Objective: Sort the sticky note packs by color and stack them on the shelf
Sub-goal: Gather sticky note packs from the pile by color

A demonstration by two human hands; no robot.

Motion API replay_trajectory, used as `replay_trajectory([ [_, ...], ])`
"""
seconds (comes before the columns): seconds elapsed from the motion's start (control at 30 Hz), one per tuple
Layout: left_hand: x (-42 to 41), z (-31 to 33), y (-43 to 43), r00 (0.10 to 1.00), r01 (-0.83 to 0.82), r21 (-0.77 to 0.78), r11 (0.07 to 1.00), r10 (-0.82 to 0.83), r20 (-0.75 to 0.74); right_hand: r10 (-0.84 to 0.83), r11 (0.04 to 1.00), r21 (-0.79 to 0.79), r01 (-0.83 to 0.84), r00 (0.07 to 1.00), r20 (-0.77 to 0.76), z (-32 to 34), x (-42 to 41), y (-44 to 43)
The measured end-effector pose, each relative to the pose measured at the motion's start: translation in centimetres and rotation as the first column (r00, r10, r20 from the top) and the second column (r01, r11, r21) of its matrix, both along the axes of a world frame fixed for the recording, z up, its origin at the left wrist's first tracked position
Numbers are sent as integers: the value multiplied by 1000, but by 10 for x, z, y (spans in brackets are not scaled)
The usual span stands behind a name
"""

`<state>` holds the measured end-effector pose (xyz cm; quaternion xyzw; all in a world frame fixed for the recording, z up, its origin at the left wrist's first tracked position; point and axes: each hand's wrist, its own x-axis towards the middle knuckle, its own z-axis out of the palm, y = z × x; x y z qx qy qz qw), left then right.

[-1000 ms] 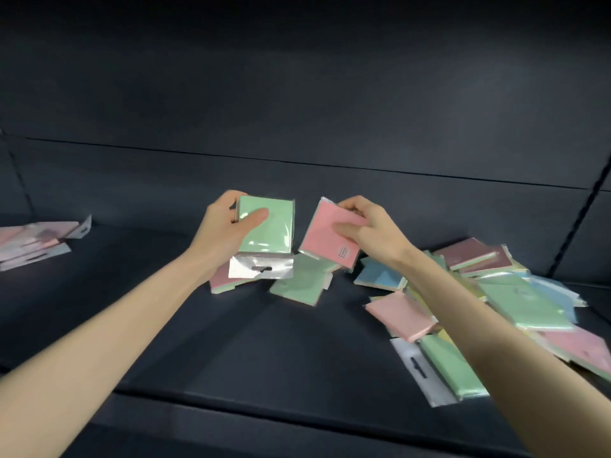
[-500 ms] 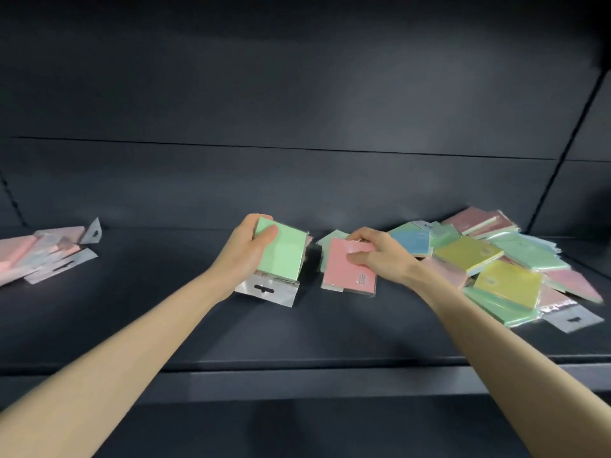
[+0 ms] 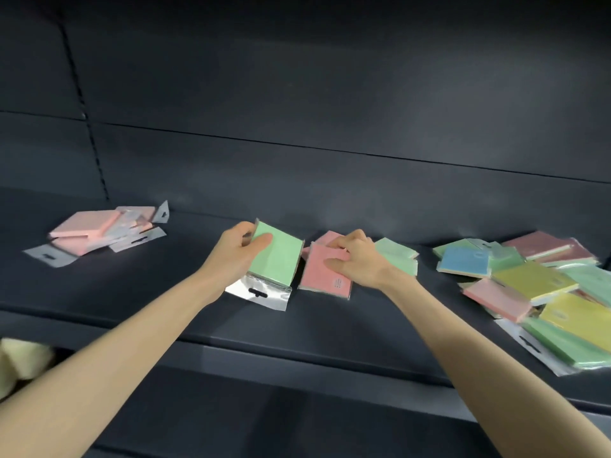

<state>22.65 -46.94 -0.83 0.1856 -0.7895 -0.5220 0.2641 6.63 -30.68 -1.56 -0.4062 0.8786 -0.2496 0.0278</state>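
Note:
My left hand [image 3: 236,254] grips a green sticky note pack [image 3: 277,259] tilted above the dark shelf [image 3: 165,292], its clear hang tab [image 3: 261,294] trailing toward me. Just to its right, my right hand [image 3: 355,261] holds a pink pack [image 3: 322,272] lying low over another pink pack [image 3: 325,238] and beside a pale green pack [image 3: 398,259]. A pink stack [image 3: 86,233] lies at the shelf's far left. A mixed pile [image 3: 535,285] of green, yellow, pink and blue packs covers the right end.
The shelf's front lip [image 3: 297,361] runs across below my forearms. A dark back panel [image 3: 330,110] rises behind the packs. Something pale and blurred [image 3: 20,361] shows at the lower left edge.
The view has shifted so the pink stack on the left and the pile on the right show more fully. Both hands keep their packs close to the shelf's middle; the pink pack has lowered since one second ago.

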Motion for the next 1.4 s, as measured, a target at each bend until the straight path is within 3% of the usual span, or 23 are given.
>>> replay_trajectory([
  [0.1, 5, -6, -5, 1000, -7, -7, 1000, 7, 25, -12, 990, 139, 26, 995, -100, 1, -1, -3],
  [0.2, 8, -7, -9, 1000, -16, 5, 1000, 15, 17, 58, 997, -55, -60, 998, -29, 13, 8, -10],
  [0.27, 10, -4, -14, 1000, 16, 5, 1000, -16, 16, 167, 971, -191, -145, 980, 105, 23, 20, -21],
  [0.33, 12, 0, -20, 999, 40, -31, 999, -40, 14, 258, 950, -234, -209, 945, 203, 30, 33, -35],
  [0.47, 15, 8, -40, 997, 72, -30, 997, -72, -11, 321, 933, -230, -278, 930, 179, 38, 41, -68],
  [0.6, 10, 11, -76, 989, 131, -49, 990, -127, 70, 258, 944, -245, -220, 957, 135, 37, 29, -103],
  [0.87, -39, 5, -145, 923, 285, -417, 863, -130, 361, 32, 999, -17, -32, 999, -18, 14, -15, -173],
  [1.2, -88, -7, -187, 867, 425, -422, 801, -227, 443, -112, 987, 108, 119, 991, -69, 11, -37, -201],
  [1.4, -92, -6, -185, 823, 522, -565, 639, -202, 531, -147, 964, 213, 162, 985, -86, 13, -35, -189],
])
